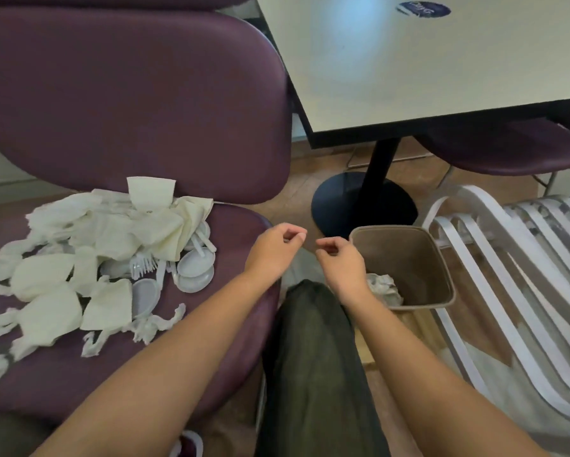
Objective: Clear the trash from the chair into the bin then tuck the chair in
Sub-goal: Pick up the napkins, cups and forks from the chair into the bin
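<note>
Here: crumpled napkins (pixel 112 225), round plastic lids (pixel 196 268) heaped on purple chair (pixel 145 110).

I am wearing no sleeves, my forearms (pixel 165 367) showing bare; I am wearing dark, greenish-black trousers (pixel 316 364) and a maroon-and-white shoe (pixel 188 445).

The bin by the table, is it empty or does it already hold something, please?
Not empty: the bin holds one crumpled paper wad at the bottom.
</note>
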Available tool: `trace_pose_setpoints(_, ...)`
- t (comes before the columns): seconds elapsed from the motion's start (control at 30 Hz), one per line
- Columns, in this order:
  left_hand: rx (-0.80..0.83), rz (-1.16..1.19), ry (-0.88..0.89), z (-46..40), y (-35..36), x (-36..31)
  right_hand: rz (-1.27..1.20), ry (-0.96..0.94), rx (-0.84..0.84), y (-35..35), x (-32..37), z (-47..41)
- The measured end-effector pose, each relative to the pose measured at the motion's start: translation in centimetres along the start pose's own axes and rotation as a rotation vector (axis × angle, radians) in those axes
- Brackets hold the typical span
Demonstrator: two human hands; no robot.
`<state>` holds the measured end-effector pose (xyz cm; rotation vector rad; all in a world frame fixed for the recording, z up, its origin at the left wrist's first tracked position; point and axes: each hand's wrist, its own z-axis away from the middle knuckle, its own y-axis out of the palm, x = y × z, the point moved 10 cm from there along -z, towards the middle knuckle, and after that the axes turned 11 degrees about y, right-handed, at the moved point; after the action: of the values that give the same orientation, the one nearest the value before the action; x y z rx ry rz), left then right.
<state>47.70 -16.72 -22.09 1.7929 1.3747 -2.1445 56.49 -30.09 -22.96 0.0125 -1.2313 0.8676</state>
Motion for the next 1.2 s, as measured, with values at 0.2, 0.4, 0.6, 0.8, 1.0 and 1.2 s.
trace_pose_setpoints(0.2,-0.092,0.000,-0.085,5.2,-7.8,5.2,0.093,-0.065,0.123,7.9,2.5,3.5)
trace_pose_setpoints(0.4,-0.141,-0.092,-0.218,11.8,-14.0,11.2,0.309,-0.165,0.224,15.4,3.4,7.7)
trace_pose_setpoints(0.6,-0.076,-0.334,-0.249,16.9,-17.5,14.3,0.508,-0.309,0.293,21.5,4.1,11.3)
trace_pose_setpoints(0.8,-0.033,-0.392,-0.260,19.2,-17.5,16.1,0.771,-0.532,0.307,25.2,4.2,14.0)
trace_pose_setpoints(1.0,-0.305,0.115,-0.414,20.8,-18.8,18.1,0.479,-0.514,0.257,25.1,4.6,14.2)
trace_pose_setpoints(1.2,-0.476,0.778,-0.497,21.6,-18.6,17.9,0.319,-0.557,0.389,27.8,6.7,16.9)
